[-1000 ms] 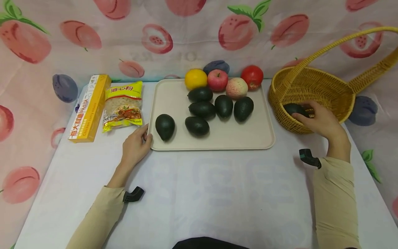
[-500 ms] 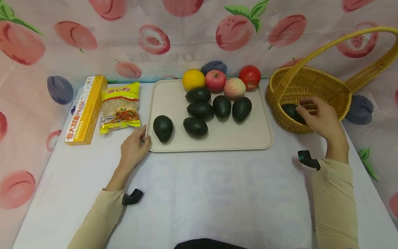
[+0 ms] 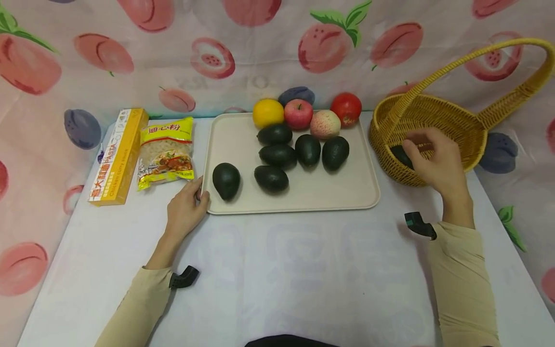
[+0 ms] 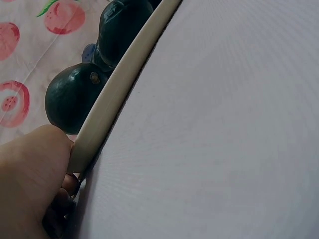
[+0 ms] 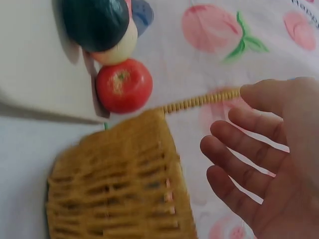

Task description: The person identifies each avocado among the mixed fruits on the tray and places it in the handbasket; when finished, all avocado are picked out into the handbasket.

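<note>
At the near left corner of the beige tray (image 3: 286,205), my left hand (image 3: 185,207) grips the rim. In the left wrist view the thumb lies at the top of the rim and fingers curl beneath it. Several dark green avocados lie on the tray, one avocado (image 3: 226,181) close to the left hand. My right hand (image 3: 438,161) is over the yellow wicker basket (image 3: 472,130), its fingers spread and holding nothing in the right wrist view. Inside the basket an avocado (image 3: 401,156) lies partly hidden by the hand.
A lemon (image 3: 268,113), a red apple (image 3: 298,114), a peach (image 3: 325,125) and a tomato (image 3: 346,110) stand along the tray's back edge. Left of the tray are a yellow pasta box (image 3: 119,156) and a macaroni bag (image 3: 166,153). The basket's tall handle (image 3: 466,59) arches above it.
My right hand has let go of the avocado, which now lies in the basket, and has lifted slightly, moving left. The left hand keeps its hold on the tray.
</note>
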Action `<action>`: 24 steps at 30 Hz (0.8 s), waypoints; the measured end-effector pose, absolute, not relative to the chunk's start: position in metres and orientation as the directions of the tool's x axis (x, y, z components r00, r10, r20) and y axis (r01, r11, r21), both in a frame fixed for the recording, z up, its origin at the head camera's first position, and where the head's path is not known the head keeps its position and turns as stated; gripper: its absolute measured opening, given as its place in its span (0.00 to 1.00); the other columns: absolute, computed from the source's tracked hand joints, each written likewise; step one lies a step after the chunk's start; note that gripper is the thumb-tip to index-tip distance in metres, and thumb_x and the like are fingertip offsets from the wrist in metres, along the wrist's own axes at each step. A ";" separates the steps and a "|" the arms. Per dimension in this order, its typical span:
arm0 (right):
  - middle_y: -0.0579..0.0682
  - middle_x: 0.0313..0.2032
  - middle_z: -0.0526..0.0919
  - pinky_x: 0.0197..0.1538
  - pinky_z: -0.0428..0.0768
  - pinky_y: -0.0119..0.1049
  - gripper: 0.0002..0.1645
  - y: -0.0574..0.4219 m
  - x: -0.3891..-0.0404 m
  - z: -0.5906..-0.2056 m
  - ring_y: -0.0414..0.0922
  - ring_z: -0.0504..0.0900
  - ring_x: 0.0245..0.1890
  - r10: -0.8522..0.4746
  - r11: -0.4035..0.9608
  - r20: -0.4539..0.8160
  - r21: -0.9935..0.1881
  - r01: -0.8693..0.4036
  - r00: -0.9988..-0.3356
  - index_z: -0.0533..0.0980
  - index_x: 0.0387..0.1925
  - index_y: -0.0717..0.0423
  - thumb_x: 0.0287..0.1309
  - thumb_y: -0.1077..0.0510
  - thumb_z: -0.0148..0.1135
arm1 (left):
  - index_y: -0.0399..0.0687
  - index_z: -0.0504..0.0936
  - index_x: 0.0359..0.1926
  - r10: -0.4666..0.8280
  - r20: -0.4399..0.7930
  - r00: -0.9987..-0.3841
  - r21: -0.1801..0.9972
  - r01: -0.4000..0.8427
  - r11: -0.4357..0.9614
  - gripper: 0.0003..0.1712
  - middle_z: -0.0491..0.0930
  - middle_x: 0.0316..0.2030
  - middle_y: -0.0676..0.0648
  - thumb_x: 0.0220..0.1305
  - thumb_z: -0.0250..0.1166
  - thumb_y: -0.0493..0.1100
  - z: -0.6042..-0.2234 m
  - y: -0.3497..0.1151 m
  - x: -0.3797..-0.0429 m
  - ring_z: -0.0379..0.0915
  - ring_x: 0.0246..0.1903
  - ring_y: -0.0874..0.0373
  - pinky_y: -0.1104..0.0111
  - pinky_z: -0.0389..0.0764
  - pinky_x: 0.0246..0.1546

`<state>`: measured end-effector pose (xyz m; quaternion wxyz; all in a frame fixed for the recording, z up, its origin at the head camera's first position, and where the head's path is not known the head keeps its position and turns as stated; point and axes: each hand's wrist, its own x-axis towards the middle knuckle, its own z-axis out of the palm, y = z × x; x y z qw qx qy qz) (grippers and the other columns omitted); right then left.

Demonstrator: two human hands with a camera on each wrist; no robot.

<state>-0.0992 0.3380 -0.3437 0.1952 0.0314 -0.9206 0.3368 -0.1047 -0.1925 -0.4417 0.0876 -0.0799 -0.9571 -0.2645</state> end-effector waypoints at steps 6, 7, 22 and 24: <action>0.50 0.39 0.80 0.42 0.69 0.20 0.16 0.325 -0.102 -0.343 0.23 0.71 0.37 -0.011 0.772 0.403 -0.578 -0.264 -0.915 0.77 0.47 0.60 0.58 0.57 0.60 | 0.41 0.75 0.59 0.104 0.218 -0.970 0.481 0.200 0.854 0.24 0.69 0.24 0.48 0.62 0.56 0.43 -0.443 -0.193 -0.105 0.55 0.19 0.59 0.67 0.56 0.18; 0.52 0.39 0.80 0.42 0.69 0.20 0.16 0.324 -0.102 -0.343 0.23 0.71 0.37 -0.018 0.771 0.404 -0.577 -0.270 -0.915 0.77 0.47 0.60 0.58 0.57 0.61 | 0.41 0.75 0.59 0.105 0.220 -0.970 0.481 0.202 0.853 0.24 0.69 0.24 0.48 0.62 0.56 0.42 -0.443 -0.193 -0.105 0.55 0.19 0.60 0.67 0.56 0.18; 0.52 0.39 0.80 0.41 0.69 0.23 0.15 0.298 -0.105 -0.351 0.27 0.71 0.37 -0.114 0.757 0.364 -0.570 -0.318 -0.925 0.76 0.46 0.60 0.59 0.58 0.60 | 0.40 0.75 0.59 0.111 0.233 -0.966 0.485 0.214 0.848 0.24 0.69 0.24 0.48 0.61 0.56 0.42 -0.444 -0.193 -0.104 0.55 0.19 0.60 0.67 0.56 0.18; 0.52 0.39 0.80 0.41 0.69 0.24 0.15 0.295 -0.106 -0.354 0.32 0.72 0.37 -0.134 0.760 0.354 -0.563 -0.325 -0.926 0.75 0.46 0.60 0.59 0.58 0.60 | 0.40 0.75 0.59 0.111 0.233 -0.966 0.486 0.215 0.847 0.24 0.69 0.24 0.48 0.61 0.56 0.42 -0.444 -0.193 -0.104 0.55 0.19 0.60 0.67 0.56 0.18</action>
